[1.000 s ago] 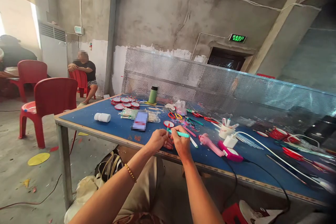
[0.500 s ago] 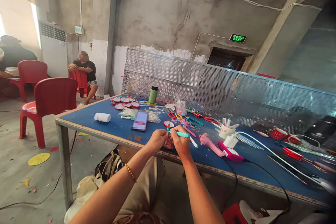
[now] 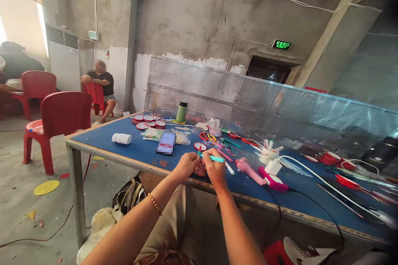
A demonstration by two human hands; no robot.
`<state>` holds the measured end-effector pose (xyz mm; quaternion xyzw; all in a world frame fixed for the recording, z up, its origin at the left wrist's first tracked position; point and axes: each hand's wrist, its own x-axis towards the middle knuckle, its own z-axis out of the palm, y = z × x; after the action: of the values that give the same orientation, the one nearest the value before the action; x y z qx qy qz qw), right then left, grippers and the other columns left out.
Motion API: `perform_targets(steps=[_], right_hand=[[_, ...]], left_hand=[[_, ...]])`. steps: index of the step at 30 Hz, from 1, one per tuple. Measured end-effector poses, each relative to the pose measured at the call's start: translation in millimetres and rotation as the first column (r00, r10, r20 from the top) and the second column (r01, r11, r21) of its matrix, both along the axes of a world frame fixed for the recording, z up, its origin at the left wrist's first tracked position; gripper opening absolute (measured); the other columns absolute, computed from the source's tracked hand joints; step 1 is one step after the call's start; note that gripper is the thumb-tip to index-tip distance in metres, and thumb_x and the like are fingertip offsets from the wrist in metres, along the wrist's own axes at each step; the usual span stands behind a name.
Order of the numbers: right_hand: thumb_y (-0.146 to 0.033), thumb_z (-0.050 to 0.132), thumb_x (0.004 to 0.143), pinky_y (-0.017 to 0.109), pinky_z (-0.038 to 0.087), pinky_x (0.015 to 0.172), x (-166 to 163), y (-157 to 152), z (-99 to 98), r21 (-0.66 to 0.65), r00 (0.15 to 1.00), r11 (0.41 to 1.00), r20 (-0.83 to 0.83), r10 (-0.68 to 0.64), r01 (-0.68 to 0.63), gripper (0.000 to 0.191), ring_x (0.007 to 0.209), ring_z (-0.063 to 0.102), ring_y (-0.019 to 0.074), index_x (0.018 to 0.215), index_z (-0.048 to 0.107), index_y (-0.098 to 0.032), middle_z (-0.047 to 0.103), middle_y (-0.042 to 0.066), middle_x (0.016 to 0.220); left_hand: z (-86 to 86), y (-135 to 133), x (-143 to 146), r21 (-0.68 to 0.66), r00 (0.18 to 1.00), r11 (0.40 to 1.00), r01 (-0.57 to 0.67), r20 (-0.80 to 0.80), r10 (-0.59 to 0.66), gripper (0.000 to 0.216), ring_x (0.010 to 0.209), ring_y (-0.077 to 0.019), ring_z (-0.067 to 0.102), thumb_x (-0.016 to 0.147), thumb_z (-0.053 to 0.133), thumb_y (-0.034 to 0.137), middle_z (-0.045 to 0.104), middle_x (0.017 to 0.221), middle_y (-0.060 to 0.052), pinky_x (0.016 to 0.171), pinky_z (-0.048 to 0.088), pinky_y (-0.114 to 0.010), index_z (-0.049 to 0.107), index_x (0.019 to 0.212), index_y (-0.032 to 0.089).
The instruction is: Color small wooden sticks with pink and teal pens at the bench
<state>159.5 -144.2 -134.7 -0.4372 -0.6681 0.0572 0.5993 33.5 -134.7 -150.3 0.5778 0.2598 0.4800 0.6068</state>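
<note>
My left hand (image 3: pixel 187 165) is closed around a thin stick with a red upper end (image 3: pixel 199 151), held upright over the table's front edge. A teal marker (image 3: pixel 217 159) is gripped in my right hand (image 3: pixel 215 169), its tip pointing left against or very near the stick; contact is too small to make out. Just behind the hands lies a small round disc with a red rim (image 3: pixel 200 146). A white pen with a green end (image 3: pixel 229 168) and a pink pen (image 3: pixel 227 156) rest beside my right hand.
On the blue table (image 3: pixel 99 140) are a white bottle (image 3: pixel 121 138), a phone (image 3: pixel 166 143), red-rimmed discs (image 3: pixel 149 119), a green flask (image 3: pixel 181 112), pliers (image 3: pixel 231 143), a pink glue gun (image 3: pixel 250 171) and a cup of pens (image 3: pixel 268 155). A white cable (image 3: pixel 311 169) crosses the right side. A person (image 3: pixel 101 80) sits at the back left.
</note>
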Motion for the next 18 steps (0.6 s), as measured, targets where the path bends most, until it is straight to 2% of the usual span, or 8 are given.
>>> perform_targets(steps=[8,18], right_hand=[[-0.029,0.055,0.085,0.025,0.040,0.050,-1.3,-1.7,1.7,0.006,1.000,1.000,0.027,-0.002,0.001,0.022,0.047,0.049,0.0134,0.064,0.053,-0.023,0.053,-0.004,0.050],[-0.028,0.055,0.085,0.024,0.041,0.049,-0.2,-0.3,-1.3,-0.012,0.999,1.000,-0.035,0.012,-0.012,0.020,0.047,0.051,0.0137,0.067,0.055,-0.022,0.053,-0.005,0.051]], left_hand=[[0.4,-0.6,-0.1,-0.007,1.000,1.000,-0.008,0.016,0.008,0.014,0.052,-0.0159,0.067,0.077,0.057,0.023,0.067,0.060,-0.001,0.061,0.057,-0.031,0.051,0.066,0.018],[1.3,-2.4,-1.3,-0.007,1.000,1.000,0.019,0.025,-0.018,0.020,0.054,-0.0166,0.067,0.077,0.061,0.035,0.067,0.061,-0.001,0.062,0.056,-0.031,0.052,0.071,0.018]])
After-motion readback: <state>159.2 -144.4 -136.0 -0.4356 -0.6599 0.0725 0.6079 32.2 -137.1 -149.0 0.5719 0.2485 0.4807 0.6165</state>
